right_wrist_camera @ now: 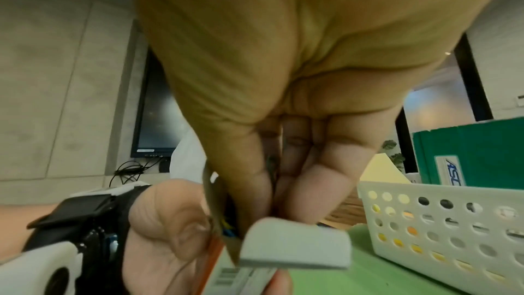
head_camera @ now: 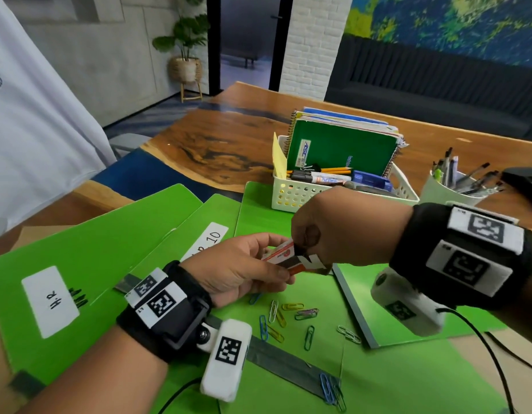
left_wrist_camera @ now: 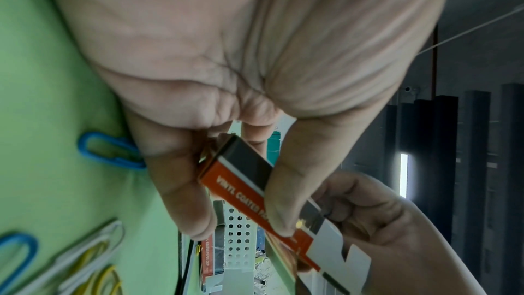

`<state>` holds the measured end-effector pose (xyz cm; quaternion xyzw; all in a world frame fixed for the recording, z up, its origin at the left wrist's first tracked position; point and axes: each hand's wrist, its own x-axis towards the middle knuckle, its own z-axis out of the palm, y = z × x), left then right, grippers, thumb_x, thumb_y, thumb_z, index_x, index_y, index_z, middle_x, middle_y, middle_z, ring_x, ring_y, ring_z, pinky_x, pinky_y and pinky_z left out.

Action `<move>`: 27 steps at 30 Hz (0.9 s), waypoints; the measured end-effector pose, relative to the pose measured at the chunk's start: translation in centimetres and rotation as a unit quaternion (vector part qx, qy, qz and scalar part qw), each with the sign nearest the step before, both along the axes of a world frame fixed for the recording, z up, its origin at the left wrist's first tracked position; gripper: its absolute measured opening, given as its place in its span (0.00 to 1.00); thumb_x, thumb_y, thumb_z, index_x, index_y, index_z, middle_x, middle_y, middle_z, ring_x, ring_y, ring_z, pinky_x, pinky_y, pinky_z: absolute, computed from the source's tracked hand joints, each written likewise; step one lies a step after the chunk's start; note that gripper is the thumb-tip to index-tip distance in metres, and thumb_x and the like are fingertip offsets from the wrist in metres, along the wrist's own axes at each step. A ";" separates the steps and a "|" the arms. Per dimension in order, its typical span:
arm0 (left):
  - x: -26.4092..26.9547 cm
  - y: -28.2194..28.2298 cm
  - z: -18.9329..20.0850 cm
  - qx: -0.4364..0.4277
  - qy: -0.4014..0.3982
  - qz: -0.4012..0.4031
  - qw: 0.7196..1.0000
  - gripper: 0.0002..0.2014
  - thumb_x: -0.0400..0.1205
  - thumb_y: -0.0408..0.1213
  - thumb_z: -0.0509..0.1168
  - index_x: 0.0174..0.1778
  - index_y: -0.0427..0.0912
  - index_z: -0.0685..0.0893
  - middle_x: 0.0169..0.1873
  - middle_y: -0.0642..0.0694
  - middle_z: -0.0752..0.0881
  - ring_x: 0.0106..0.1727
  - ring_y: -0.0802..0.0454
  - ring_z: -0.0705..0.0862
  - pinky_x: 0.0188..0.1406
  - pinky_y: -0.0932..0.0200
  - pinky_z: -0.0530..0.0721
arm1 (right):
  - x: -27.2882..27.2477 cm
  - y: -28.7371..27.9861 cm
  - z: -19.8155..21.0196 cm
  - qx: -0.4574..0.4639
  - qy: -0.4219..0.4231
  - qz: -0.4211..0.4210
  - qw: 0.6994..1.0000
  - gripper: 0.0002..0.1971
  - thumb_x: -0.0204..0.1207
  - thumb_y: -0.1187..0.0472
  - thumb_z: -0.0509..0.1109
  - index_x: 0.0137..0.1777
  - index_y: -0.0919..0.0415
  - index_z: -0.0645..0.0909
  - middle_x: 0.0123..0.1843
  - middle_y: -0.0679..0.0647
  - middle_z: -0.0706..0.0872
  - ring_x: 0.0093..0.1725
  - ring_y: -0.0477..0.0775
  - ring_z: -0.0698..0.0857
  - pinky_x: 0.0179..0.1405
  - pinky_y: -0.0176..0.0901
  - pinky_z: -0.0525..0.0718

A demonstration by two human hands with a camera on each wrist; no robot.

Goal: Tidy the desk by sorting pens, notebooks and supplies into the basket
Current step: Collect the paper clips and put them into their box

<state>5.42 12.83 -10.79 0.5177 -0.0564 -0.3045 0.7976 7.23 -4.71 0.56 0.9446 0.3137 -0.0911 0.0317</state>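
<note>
My left hand [head_camera: 276,258] holds a small orange and white paper clip box [head_camera: 300,265] above the green folders; in the left wrist view thumb and fingers [left_wrist_camera: 195,205] grip the box [left_wrist_camera: 241,190] by its sides. My right hand [head_camera: 306,249] pinches at the box's open end, where the white flap [right_wrist_camera: 295,243] stands out. Blue and yellow clips [right_wrist_camera: 226,226] show at its thumb tip. Several loose paper clips [head_camera: 288,318] lie on the folder below. The white perforated basket [head_camera: 291,198] stands just behind the hands.
The basket holds a green spiral notebook [head_camera: 342,150], markers and pencils. A white cup of pens [head_camera: 447,189] stands to its right. Green folders [head_camera: 94,249], a metal ruler [head_camera: 282,366] and a thin notebook [head_camera: 357,309] cover the near desk. A person in white [head_camera: 34,130] stands left.
</note>
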 end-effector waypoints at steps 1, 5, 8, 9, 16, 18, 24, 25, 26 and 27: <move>0.0 0.0 0.0 0.000 0.002 0.000 1.000 0.27 0.72 0.14 0.67 0.67 0.32 0.77 0.51 0.31 0.87 0.53 0.36 0.86 0.46 0.53 0.90 | 0.0 -0.1 0.0 0.038 0.011 -0.009 0.999 0.08 0.75 0.58 0.77 0.52 0.46 0.87 0.44 0.43 0.89 0.41 0.47 0.87 0.46 0.46 0.89; 0.0 0.1 0.2 -0.006 0.016 0.003 1.000 0.28 0.69 0.16 0.69 0.66 0.33 0.78 0.58 0.27 0.82 0.64 0.25 0.83 0.55 0.50 0.87 | 0.0 -0.5 0.1 0.105 0.028 -0.022 0.994 0.11 0.73 0.63 0.77 0.47 0.45 0.82 0.43 0.41 0.92 0.40 0.38 0.88 0.45 0.46 0.91; 0.1 0.1 0.0 -0.023 0.017 0.016 0.999 0.29 0.69 0.14 0.69 0.67 0.34 0.80 0.59 0.29 0.83 0.67 0.23 0.81 0.58 0.46 0.84 | 0.1 -0.8 0.4 0.120 0.012 -0.018 0.993 0.08 0.72 0.65 0.77 0.43 0.49 0.88 0.38 0.42 0.91 0.37 0.40 0.88 0.44 0.47 0.90; 0.1 0.2 -0.1 -0.027 0.012 0.016 0.999 0.29 0.71 0.13 0.68 0.68 0.35 0.79 0.58 0.31 0.84 0.67 0.24 0.81 0.59 0.46 0.84 | 0.2 -1.0 0.4 0.121 0.012 -0.018 0.992 0.08 0.72 0.64 0.78 0.43 0.49 0.89 0.38 0.42 0.92 0.37 0.40 0.89 0.44 0.47 0.90; 0.6 1.3 0.2 -0.109 -0.017 0.026 0.994 0.34 0.69 0.17 0.74 0.73 0.31 0.75 0.66 0.23 0.80 0.66 0.29 0.82 0.61 0.47 0.86 | 0.6 -1.8 0.7 0.332 -0.080 -0.010 0.940 0.05 0.73 0.65 0.80 0.45 0.56 0.87 0.38 0.44 0.89 0.38 0.39 0.87 0.41 0.28 0.84; 1.0 2.1 0.6 -0.139 -0.032 0.040 0.989 0.41 0.64 0.26 0.83 0.74 0.31 0.75 0.66 0.28 0.82 0.67 0.32 0.82 0.61 0.47 0.86 | 1.4 -2.1 0.3 0.386 -0.103 -0.059 0.915 0.04 0.76 0.68 0.75 0.47 0.59 0.84 0.39 0.47 0.88 0.37 0.43 0.85 0.38 0.33 0.85; 1.1 2.4 0.9 -0.077 -0.098 0.033 0.992 0.41 0.63 0.41 0.86 0.72 0.36 0.78 0.66 0.28 0.84 0.65 0.39 0.84 0.61 0.52 0.86 | 4.6 -1.7 -3.3 0.138 0.059 -0.167 0.975 0.12 0.80 0.65 0.69 0.57 0.48 0.86 0.52 0.43 0.87 0.53 0.50 0.87 0.54 0.41 0.84; 1.1 2.4 0.9 -0.081 -0.107 0.034 0.990 0.39 0.64 0.41 0.86 0.70 0.36 0.79 0.65 0.28 0.85 0.63 0.39 0.86 0.60 0.53 0.86 | 4.9 -1.0 -4.0 0.101 0.069 -0.156 0.980 0.17 0.80 0.66 0.67 0.63 0.48 0.85 0.56 0.43 0.86 0.56 0.50 0.86 0.57 0.41 0.82; 1.2 2.5 1.0 -0.089 -0.113 0.039 0.989 0.37 0.64 0.42 0.85 0.67 0.36 0.81 0.64 0.28 0.85 0.62 0.40 0.87 0.58 0.54 0.86 | 5.0 -0.2 -4.5 0.060 0.075 -0.141 0.985 0.22 0.79 0.67 0.65 0.70 0.48 0.81 0.62 0.44 0.85 0.59 0.51 0.85 0.58 0.41 0.82; 1.3 2.7 1.1 -0.099 -0.116 0.048 0.987 0.35 0.64 0.41 0.85 0.65 0.36 0.82 0.63 0.27 0.85 0.61 0.40 0.87 0.57 0.55 0.86 | 5.2 0.6 -4.8 0.022 0.077 -0.121 0.989 0.26 0.79 0.67 0.63 0.76 0.49 0.77 0.67 0.49 0.85 0.63 0.55 0.84 0.59 0.44 0.82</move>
